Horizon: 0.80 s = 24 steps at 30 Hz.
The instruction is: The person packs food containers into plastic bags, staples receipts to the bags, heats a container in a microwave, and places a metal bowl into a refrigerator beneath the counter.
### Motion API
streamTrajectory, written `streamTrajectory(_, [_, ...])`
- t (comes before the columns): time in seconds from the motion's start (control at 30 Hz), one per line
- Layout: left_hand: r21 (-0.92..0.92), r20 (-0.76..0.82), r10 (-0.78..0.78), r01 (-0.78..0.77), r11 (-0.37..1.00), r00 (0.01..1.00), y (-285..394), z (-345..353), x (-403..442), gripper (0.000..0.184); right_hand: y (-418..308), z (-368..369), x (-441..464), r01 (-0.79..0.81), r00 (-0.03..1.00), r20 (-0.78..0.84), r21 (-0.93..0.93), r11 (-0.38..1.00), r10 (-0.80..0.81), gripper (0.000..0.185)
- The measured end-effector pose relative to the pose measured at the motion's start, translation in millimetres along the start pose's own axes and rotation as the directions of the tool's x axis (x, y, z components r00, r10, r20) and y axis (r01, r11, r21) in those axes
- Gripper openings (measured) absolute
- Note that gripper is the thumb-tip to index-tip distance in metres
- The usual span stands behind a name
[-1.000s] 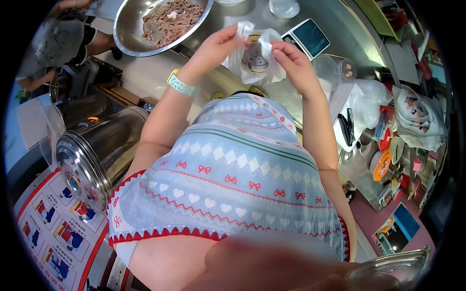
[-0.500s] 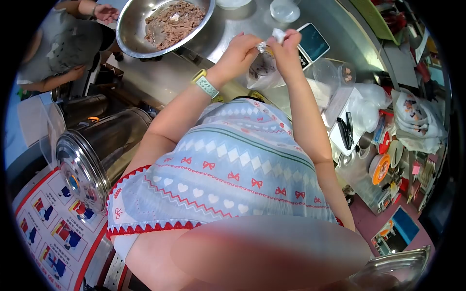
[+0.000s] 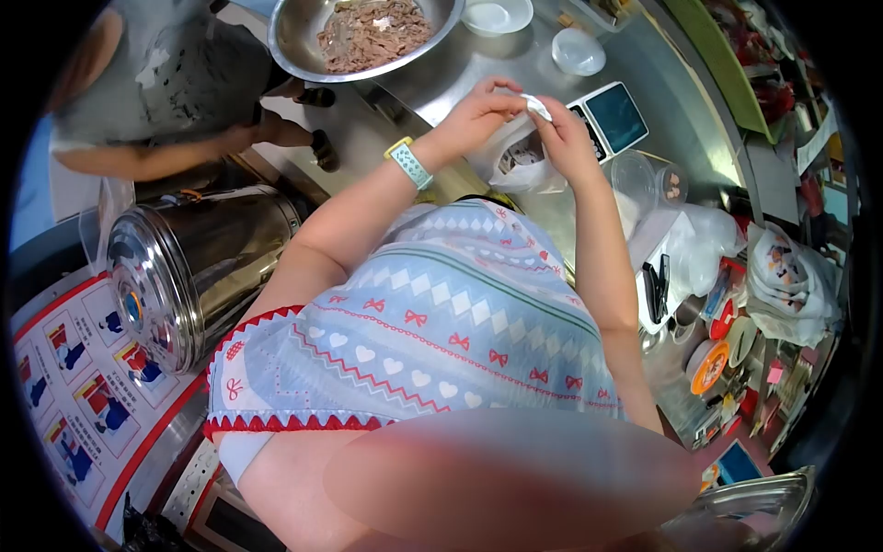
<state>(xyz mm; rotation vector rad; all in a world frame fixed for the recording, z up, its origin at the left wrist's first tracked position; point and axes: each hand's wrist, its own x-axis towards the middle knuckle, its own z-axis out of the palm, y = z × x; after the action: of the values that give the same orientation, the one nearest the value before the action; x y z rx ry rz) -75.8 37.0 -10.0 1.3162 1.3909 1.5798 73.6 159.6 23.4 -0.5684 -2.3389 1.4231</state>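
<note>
A thin translucent plastic bag (image 3: 499, 150) with dark, greyish contents hangs below my hands, over the near edge of the steel counter. My left hand (image 3: 478, 118), with a pale green watch band on the wrist, has its fingers bent and pinched at the bag's gathered neck. From the other side my right hand (image 3: 567, 145) grips the same neck, and a white twisted end sticks up between thumb and fingers. Just right of my right hand lies a digital scale (image 3: 617, 118). How the two hands' fingertips meet on the plastic is partly hidden.
A large steel bowl (image 3: 287, 46) of sliced cooked meat stands at the back left, near white bowls (image 3: 579, 52). Clear tubs (image 3: 635, 175) and a stapler-like black tool (image 3: 656, 287) lie to the right. A person (image 3: 175, 83) stands left, beyond a lidded steel pot (image 3: 225, 253).
The view has shifted, so the counter items appear further right. My left fingers have loosened and curled differently around the bag's neck. The person at left has come nearer, arm lowered.
</note>
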Motion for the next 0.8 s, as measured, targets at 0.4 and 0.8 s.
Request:
streamTrajectory(0.4, [-0.123,0.394,-0.369,0.446,0.887,0.842,0,-13,20,0.042,21,-8,-6,0.172,0.984,0.045,0.019,0.985,-0.173,0.021])
streamTrajectory(0.8, [-0.086,0.304,-0.423,0.466,0.880,0.854,5,-2,19,0.031,2,-2,-17,0.081,0.991,-0.105,-0.006,0.997,-0.081,0.029])
